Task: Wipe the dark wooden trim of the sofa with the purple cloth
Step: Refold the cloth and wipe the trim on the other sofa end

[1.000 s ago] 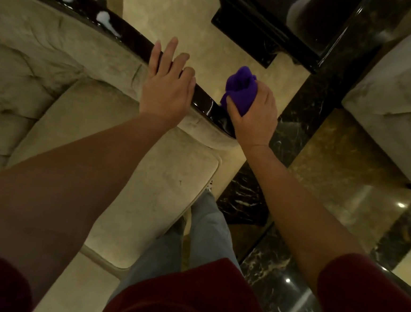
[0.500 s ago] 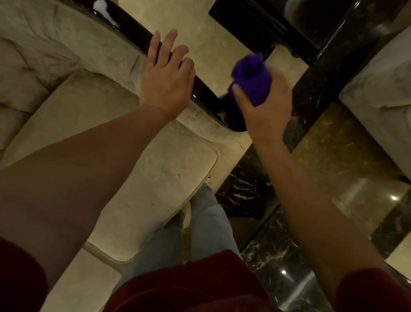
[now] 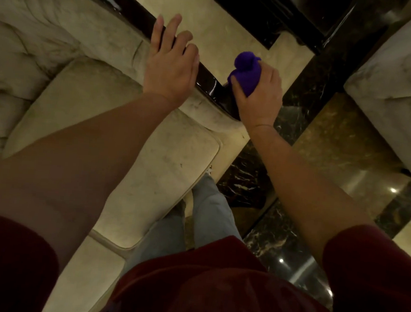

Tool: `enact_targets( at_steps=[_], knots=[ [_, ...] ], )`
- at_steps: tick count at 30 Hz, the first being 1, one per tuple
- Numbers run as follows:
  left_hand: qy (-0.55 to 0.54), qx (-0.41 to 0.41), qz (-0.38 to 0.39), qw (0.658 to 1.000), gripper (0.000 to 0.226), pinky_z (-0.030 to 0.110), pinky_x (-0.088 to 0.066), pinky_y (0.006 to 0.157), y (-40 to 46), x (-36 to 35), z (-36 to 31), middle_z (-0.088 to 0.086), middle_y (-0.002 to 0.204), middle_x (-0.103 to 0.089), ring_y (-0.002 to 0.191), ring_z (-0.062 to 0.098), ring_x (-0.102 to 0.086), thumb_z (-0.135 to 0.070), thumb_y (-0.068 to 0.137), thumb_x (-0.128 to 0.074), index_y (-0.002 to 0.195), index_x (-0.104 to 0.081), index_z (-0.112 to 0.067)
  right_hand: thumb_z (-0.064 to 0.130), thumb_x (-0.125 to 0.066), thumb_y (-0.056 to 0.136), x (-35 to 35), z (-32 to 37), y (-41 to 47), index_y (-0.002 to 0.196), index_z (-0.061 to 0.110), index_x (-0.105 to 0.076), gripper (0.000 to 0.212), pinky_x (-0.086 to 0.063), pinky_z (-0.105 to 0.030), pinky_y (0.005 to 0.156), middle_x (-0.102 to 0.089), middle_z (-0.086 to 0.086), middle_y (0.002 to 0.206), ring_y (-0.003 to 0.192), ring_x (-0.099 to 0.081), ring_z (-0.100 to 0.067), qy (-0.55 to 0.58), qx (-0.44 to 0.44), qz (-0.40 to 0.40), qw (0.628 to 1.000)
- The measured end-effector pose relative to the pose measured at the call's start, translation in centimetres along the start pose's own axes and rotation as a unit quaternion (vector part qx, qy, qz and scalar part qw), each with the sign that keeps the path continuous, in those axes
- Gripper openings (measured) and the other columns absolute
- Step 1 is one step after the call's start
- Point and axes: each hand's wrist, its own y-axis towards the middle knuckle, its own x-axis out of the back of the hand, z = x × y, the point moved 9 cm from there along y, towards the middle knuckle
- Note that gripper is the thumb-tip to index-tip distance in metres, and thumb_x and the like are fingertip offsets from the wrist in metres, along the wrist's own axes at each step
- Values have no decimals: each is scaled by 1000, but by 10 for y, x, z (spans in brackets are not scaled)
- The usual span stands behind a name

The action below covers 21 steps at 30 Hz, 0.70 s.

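Observation:
The glossy dark wooden trim runs along the top of the beige sofa's arm, from upper left down to its front end at centre. My right hand grips a bunched purple cloth and holds it against the trim near that front end. My left hand lies flat on the trim a little further back, fingers spread, holding nothing. Part of the trim is hidden under both hands.
The beige sofa seat cushion lies below my left arm. A second pale armchair stands at the right. A black glossy table sits at the top. The floor is polished marble with dark bands. My legs stand beside the sofa front.
My right hand with the cloth swung out to the right off the trim, then came back down onto its front end. My left hand stayed on the trim.

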Motion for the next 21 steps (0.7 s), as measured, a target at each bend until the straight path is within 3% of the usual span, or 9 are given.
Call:
enact_targets(
  at_steps=[5, 11, 13, 16, 18, 21],
  knots=[
    [-20, -1, -7, 1000, 46, 59, -12, 129, 1, 6, 4, 9, 134, -61, 154, 35, -30, -32, 111, -27, 115, -67, -9, 67, -60, 88, 0, 3, 29, 137, 18, -55, 70, -55, -37, 91, -65, -3, 127, 112, -62, -21, 1, -11, 26, 1000],
    [-118, 7, -29, 993, 35, 58, -12, 128, 1, 21, 2, 6, 128, -67, 151, 32, -38, -20, 103, -40, 118, -70, -13, 62, -59, 91, -7, 40, 22, 136, 17, -56, 64, -47, -37, 102, -65, -4, 129, 116, -60, -23, -46, 52, 19, 997],
    [-211, 39, -64, 975, 32, 60, -16, 127, -4, 31, 5, 11, 125, -69, 145, 36, -46, -7, 99, -44, 116, -72, -8, 56, -60, 95, -13, 62, 2, 131, 12, -60, 56, -42, -41, 110, -67, -6, 124, 115, -61, -26, -20, 60, -23, 998],
    [-329, 74, -124, 933, 31, 66, -31, 119, -21, 47, 8, 21, 120, -68, 135, 44, -53, 6, 96, -44, 110, -72, 3, 52, -61, 97, -15, 72, -6, 131, 8, -61, 56, -37, -49, 118, -68, -10, 123, 121, -61, -29, 22, -4, -66, 998],
    [-362, 101, -135, 917, 32, 60, -38, 117, -41, 50, 14, 23, 124, -65, 134, 41, -52, 4, 97, -42, 111, -71, 5, 48, -65, 97, -15, 76, -7, 132, 6, -60, 55, -40, -54, 115, -67, -11, 125, 121, -60, -29, 68, -16, -69, 995],
    [-389, 204, -156, 885, 33, 30, -41, 115, -79, 43, 46, 24, 130, -60, 131, 31, -53, 9, 96, -44, 116, -70, 6, 41, -62, 99, -13, 84, -16, 133, 4, -59, 50, -43, -57, 110, -66, -11, 125, 121, -58, -28, 141, -11, -74, 987]
  ],
)
